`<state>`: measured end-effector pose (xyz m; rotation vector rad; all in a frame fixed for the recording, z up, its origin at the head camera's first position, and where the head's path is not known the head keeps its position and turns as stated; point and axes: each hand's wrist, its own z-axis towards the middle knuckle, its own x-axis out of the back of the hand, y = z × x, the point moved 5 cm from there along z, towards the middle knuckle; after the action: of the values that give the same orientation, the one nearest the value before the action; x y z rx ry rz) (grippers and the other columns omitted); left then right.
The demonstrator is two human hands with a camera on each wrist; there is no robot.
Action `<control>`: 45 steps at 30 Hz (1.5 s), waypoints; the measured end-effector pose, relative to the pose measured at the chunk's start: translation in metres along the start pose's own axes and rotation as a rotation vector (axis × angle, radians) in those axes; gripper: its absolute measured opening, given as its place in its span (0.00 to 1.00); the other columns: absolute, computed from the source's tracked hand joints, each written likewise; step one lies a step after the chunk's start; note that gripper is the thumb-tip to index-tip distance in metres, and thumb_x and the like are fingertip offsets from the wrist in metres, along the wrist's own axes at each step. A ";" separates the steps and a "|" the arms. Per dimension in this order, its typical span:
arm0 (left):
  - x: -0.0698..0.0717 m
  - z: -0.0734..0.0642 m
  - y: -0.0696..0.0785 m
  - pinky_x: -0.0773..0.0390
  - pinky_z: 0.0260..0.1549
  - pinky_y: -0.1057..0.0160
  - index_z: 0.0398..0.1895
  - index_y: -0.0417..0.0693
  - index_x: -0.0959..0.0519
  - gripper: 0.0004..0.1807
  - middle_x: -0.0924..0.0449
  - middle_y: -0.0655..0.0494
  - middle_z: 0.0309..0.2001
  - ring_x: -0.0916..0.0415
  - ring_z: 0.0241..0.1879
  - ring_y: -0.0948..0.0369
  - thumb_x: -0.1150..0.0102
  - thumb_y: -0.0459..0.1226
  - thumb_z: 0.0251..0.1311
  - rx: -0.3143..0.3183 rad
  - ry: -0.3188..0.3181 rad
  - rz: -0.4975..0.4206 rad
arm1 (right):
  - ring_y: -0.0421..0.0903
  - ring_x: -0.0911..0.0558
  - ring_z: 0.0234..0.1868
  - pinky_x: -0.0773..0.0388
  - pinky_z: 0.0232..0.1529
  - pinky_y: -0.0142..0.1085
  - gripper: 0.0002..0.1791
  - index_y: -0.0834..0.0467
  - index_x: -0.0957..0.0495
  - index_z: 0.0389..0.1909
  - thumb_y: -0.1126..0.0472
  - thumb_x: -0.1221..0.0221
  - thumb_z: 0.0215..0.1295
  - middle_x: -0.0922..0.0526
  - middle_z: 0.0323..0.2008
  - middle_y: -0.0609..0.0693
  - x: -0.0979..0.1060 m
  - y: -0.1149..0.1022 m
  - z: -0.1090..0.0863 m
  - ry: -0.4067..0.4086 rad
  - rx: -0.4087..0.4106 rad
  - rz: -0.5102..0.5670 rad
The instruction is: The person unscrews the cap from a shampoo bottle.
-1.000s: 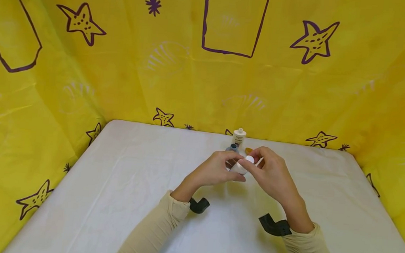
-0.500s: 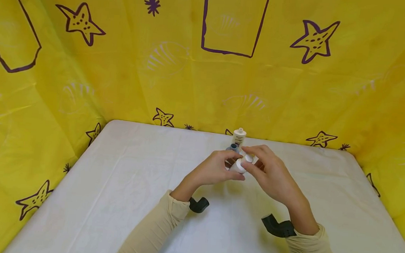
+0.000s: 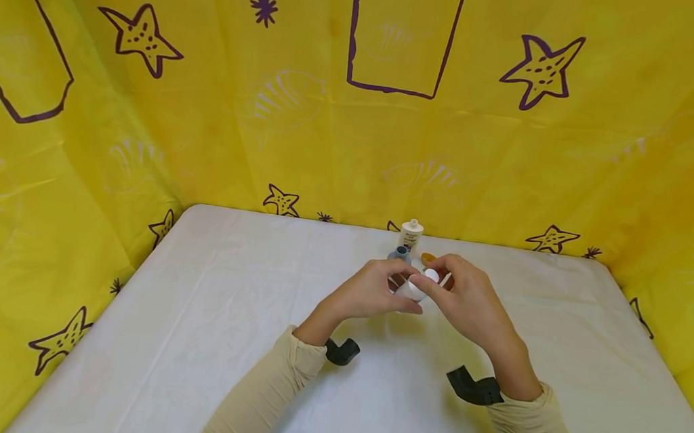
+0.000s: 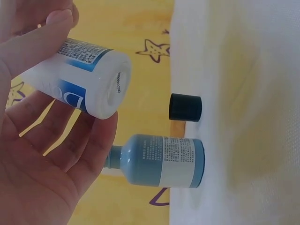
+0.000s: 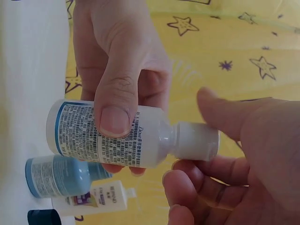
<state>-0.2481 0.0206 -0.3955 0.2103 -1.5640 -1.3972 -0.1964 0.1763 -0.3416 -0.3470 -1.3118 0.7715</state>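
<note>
My left hand [image 3: 372, 290] grips a white Dove bottle [image 5: 108, 133] with a blue and white label. The bottle is tilted above the table, its neck toward my right hand [image 3: 466, 297]. In the right wrist view, the right thumb and fingers pinch the white cap [image 5: 197, 140] at the bottle's neck. The left wrist view shows the bottle's base and its blue label, with the cap end out of sight. Just beyond the hands stands an uncapped blue bottle [image 4: 159, 161]. Behind it is an uncapped cream-white bottle [image 3: 410, 234].
A black cap [image 4: 185, 108] stands on the table beside the blue bottle. Past the right fingers lies an orange-yellow item [image 3: 427, 257], partly hidden. The white-covered table [image 3: 243, 290] meets a yellow patterned curtain [image 3: 328, 140] at its back and sides.
The right fingers shifted left over the cap half a second ago, then drew back right, so the orange-yellow item shows again. The left hand keeps the bottle in nearly the same place.
</note>
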 end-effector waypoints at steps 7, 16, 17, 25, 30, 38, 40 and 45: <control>0.001 0.001 0.001 0.18 0.43 0.69 0.54 0.54 0.18 0.24 0.16 0.61 0.44 0.20 0.42 0.66 0.23 0.44 0.54 -0.007 0.007 -0.010 | 0.37 0.25 0.24 0.25 0.26 0.30 0.15 0.59 0.18 0.54 0.62 0.35 0.68 0.16 0.47 0.53 0.001 -0.006 -0.002 0.002 0.139 0.042; 0.003 0.001 0.002 0.18 0.46 0.68 0.53 0.54 0.19 0.24 0.16 0.61 0.44 0.20 0.42 0.66 0.22 0.45 0.53 0.005 0.010 -0.005 | 0.35 0.24 0.25 0.24 0.27 0.31 0.22 0.55 0.22 0.62 0.59 0.34 0.68 0.17 0.50 0.50 0.004 -0.007 -0.004 -0.022 0.140 0.058; 0.003 0.001 0.001 0.18 0.46 0.68 0.53 0.55 0.18 0.24 0.16 0.62 0.44 0.20 0.42 0.67 0.22 0.45 0.53 0.009 0.009 -0.003 | 0.36 0.23 0.25 0.23 0.27 0.31 0.22 0.55 0.22 0.62 0.57 0.34 0.68 0.17 0.51 0.51 0.004 -0.006 -0.004 -0.014 0.125 0.052; 0.001 -0.001 0.001 0.20 0.46 0.69 0.53 0.58 0.17 0.24 0.17 0.66 0.44 0.23 0.42 0.67 0.22 0.47 0.52 -0.013 0.005 0.023 | 0.43 0.22 0.29 0.22 0.32 0.31 0.21 0.58 0.17 0.55 0.50 0.32 0.66 0.16 0.52 0.55 0.001 0.001 -0.001 -0.009 0.049 -0.017; 0.002 0.000 0.000 0.19 0.43 0.69 0.54 0.57 0.17 0.25 0.17 0.64 0.43 0.22 0.41 0.67 0.22 0.46 0.52 -0.005 0.007 0.018 | 0.43 0.22 0.29 0.23 0.31 0.30 0.14 0.58 0.16 0.45 0.53 0.32 0.66 0.16 0.40 0.51 0.000 -0.001 -0.001 -0.003 0.066 -0.037; 0.009 0.000 0.000 0.18 0.46 0.67 0.54 0.53 0.18 0.24 0.16 0.60 0.46 0.20 0.44 0.65 0.22 0.43 0.53 0.011 0.018 -0.003 | 0.43 0.21 0.34 0.20 0.36 0.29 0.15 0.59 0.16 0.51 0.60 0.32 0.65 0.18 0.40 0.50 0.010 -0.002 -0.002 0.067 0.114 0.007; 0.012 0.000 -0.001 0.18 0.49 0.65 0.55 0.52 0.18 0.25 0.16 0.59 0.47 0.19 0.46 0.62 0.22 0.43 0.54 0.016 0.038 -0.016 | 0.42 0.22 0.36 0.21 0.37 0.28 0.14 0.58 0.16 0.51 0.61 0.31 0.65 0.18 0.40 0.49 0.013 -0.001 -0.002 0.103 0.112 0.007; 0.019 0.000 -0.004 0.17 0.54 0.60 0.58 0.49 0.20 0.27 0.16 0.56 0.51 0.18 0.51 0.54 0.23 0.41 0.54 0.032 0.086 -0.051 | 0.41 0.27 0.40 0.24 0.38 0.27 0.14 0.57 0.16 0.50 0.63 0.31 0.64 0.15 0.43 0.50 0.018 0.003 0.000 0.175 0.089 0.007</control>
<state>-0.2590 0.0066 -0.3889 0.3271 -1.5203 -1.3851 -0.1958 0.1905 -0.3306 -0.3398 -1.1095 0.7852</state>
